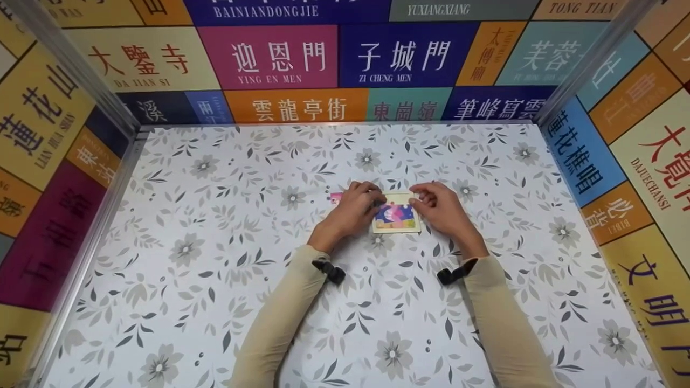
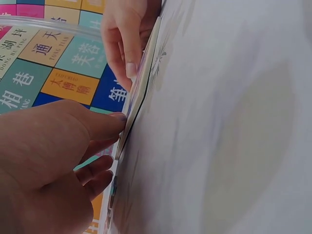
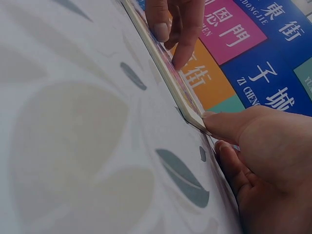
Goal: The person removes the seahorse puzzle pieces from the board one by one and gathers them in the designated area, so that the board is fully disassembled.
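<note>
A small square picture board (image 1: 396, 218) with a cream frame and a blue, pink and yellow picture lies flat on the patterned table. The left hand (image 1: 354, 207) grips its left side near the upper corner, thumb at the frame's edge in the left wrist view and the other fingers bent. At the upper right corner the right hand (image 1: 439, 207) pinches the board, its thumb on the corner of the frame (image 3: 187, 109) in the right wrist view. Fingers cover parts of the upper side.
A small pink item (image 1: 336, 198) lies just left of the left hand, partly hidden by it. The table (image 1: 215, 302) has a grey floral cover. Upright panels with coloured signs (image 1: 269, 56) enclose its back and both sides.
</note>
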Demonstrator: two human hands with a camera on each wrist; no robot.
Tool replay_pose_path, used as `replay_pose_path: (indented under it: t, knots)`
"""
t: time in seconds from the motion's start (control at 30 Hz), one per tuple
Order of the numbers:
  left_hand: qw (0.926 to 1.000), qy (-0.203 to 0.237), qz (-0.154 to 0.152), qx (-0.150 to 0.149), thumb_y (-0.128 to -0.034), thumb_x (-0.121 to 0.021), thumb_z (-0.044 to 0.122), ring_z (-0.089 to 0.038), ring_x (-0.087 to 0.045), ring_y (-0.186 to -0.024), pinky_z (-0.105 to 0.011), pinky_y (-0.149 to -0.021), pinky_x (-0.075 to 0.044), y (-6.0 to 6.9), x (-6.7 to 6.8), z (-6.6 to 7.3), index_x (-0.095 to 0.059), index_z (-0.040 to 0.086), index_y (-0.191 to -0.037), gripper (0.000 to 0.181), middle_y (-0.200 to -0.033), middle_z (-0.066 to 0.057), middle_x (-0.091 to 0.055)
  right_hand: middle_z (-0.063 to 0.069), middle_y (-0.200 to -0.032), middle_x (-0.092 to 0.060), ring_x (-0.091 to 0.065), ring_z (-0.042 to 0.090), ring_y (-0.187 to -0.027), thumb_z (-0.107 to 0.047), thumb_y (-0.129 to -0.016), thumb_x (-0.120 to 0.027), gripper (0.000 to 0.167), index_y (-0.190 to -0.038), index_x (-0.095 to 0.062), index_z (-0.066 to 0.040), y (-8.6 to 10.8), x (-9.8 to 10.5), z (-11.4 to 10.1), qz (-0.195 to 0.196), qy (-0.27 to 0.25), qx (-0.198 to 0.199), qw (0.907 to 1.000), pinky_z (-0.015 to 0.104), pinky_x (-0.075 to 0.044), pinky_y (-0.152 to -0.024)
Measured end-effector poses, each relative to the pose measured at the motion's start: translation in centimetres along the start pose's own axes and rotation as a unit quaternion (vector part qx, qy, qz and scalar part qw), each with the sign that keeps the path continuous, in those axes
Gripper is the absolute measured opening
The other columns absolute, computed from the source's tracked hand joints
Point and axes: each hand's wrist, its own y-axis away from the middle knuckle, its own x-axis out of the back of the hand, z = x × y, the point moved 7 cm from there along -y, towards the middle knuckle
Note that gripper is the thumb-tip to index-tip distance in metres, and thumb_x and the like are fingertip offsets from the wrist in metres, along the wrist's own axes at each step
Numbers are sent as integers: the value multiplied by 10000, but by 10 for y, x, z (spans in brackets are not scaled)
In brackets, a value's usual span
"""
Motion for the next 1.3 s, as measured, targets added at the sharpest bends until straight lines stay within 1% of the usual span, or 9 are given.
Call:
replay_pose_path:
  t: [0.2, 0.33, 0.43, 0.6, 0.67, 0.83, 0.97, 1.1, 1.3]
  knots:
    - [9998, 206, -24, 40, -1093, -625, 141, -319, -497, -1388, -488, -1214, -393, 1, 0, -1, -723, 64, -1311, 252, -1486, -100, -599, 126, -1104, -640, -614, 190, -930, -206, -1025, -761, 331, -1329, -736, -75, 0, 0, -2, -14, 83, -27, 10000, 155, -489, -770]
    - [9997, 233, -20, 36, -1099, -615, 148, -323, -490, -1397, -490, -1220, -389, 1, 0, -1, -717, 63, -1315, 253, -1498, -102, -592, 124, -1096, -638, -613, 187, -927, -199, -1025, -761, 331, -1329, -736, -73, 0, 0, -2, -15, 92, -24, 10000, 153, -490, -769]
    - [9997, 227, 29, -11, -1096, -619, 141, -330, -490, -1396, -500, -1218, -389, 1, 0, 0, -712, 63, -1308, 244, -1495, -108, -595, 122, -1089, -634, -613, 177, -920, -197, -1022, -765, 332, -1326, -737, -68, 0, 0, 0, -6, 89, -15, 10000, 143, -491, -769]
    - [9996, 200, 142, -137, -1086, -641, 136, -339, -504, -1353, -517, -1183, -398, 1, 1, 2, -720, 91, -1253, 191, -1436, -106, -632, 136, -1094, -639, -607, 167, -914, -188, -1017, -768, 336, -1322, -738, -50, 0, 1, -1, 41, 23, 75, 10000, 132, -488, -771]
    - [9996, 168, 177, -132, -1083, -649, 139, -330, -505, -1347, -511, -1180, -398, 1, 2, 2, -705, 106, -1286, 213, -1423, -97, -640, 137, -1096, -641, -603, 164, -913, -184, -1017, -767, 335, -1322, -739, -47, 1, 1, -1, 54, 7, 92, 9999, 133, -486, -771]
    - [9995, 80, 315, -7, -1058, -700, 164, -284, -509, -1359, -474, -1200, -402, 0, 5, 0, -640, 130, -1429, 377, -1433, -77, -646, 130, -1094, -637, -600, 155, -911, -183, -1018, -764, 333, -1323, -739, -52, 0, 1, 0, 42, 7, 50, 10000, 134, -489, -769]
    - [9991, -51, 414, -2, -1035, -742, 204, -258, -528, -1336, -457, -1184, -421, -1, 7, -2, -678, 157, -1419, 392, -1395, -59, -663, 141, -1096, -639, -602, 164, -914, -178, -1018, -765, 331, -1323, -739, -51, -1, 0, 0, 32, -17, 52, 10000, 140, -491, -772]
    - [9990, -102, 439, 9, -1031, -753, 225, -241, -533, -1302, -456, -1144, -440, 0, 8, -3, -713, 206, -1404, 376, -1358, -36, -659, 157, -1100, -641, -605, 180, -921, -182, -1022, -762, 330, -1325, -740, -54, 0, 0, -1, 31, -72, 61, 10000, 138, -489, -777]
    - [9988, -127, 475, 13, -1032, -737, 152, -234, -515, -1283, -463, -1119, -440, 1, 9, -2, -737, 218, -1399, 373, -1351, -40, -623, 179, -1101, -642, -602, 205, -925, -182, -1023, -760, 338, -1331, -739, -46, 0, 0, -1, 27, -96, 67, 9999, 131, -478, -776]
